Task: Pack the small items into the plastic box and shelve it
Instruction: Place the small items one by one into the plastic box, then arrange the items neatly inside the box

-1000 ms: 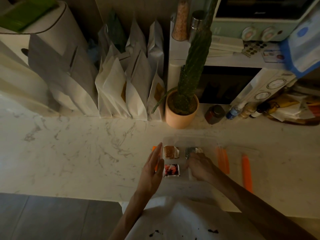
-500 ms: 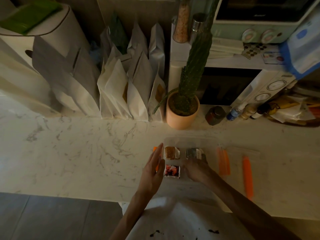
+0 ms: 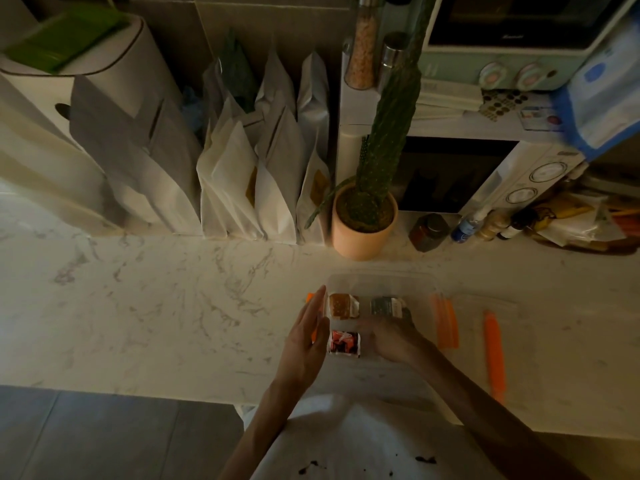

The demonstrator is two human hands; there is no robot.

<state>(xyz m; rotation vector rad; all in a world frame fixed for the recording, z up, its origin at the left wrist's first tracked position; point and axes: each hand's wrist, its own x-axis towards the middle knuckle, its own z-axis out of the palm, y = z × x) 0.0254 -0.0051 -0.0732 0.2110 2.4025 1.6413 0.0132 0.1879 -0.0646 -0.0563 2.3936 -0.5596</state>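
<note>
A clear plastic box [image 3: 382,280] with orange side clips stands on the marble counter near the front edge. Inside lie three small packets: a brown one [image 3: 343,305] at the back left, a dark grey one [image 3: 388,305] at the back right, and a red one [image 3: 345,342] at the front left. My left hand [image 3: 306,336] is flat with fingers straight, pressed against the box's left wall. My right hand [image 3: 389,337] reaches into the box's front right part, fingers curled down just below the grey packet; what they touch is hidden.
The box's clear lid [image 3: 485,327] with an orange clip lies to the right. A potted cactus [image 3: 365,216] stands just behind the box. White paper bags [image 3: 249,188] line the back wall. A dark jar [image 3: 428,232] and small bottles [image 3: 485,225] sit before the microwave [image 3: 485,174].
My right hand has drawn back toward me from the grey packet, which now shows fully. The left hand has stayed against the box's left wall.
</note>
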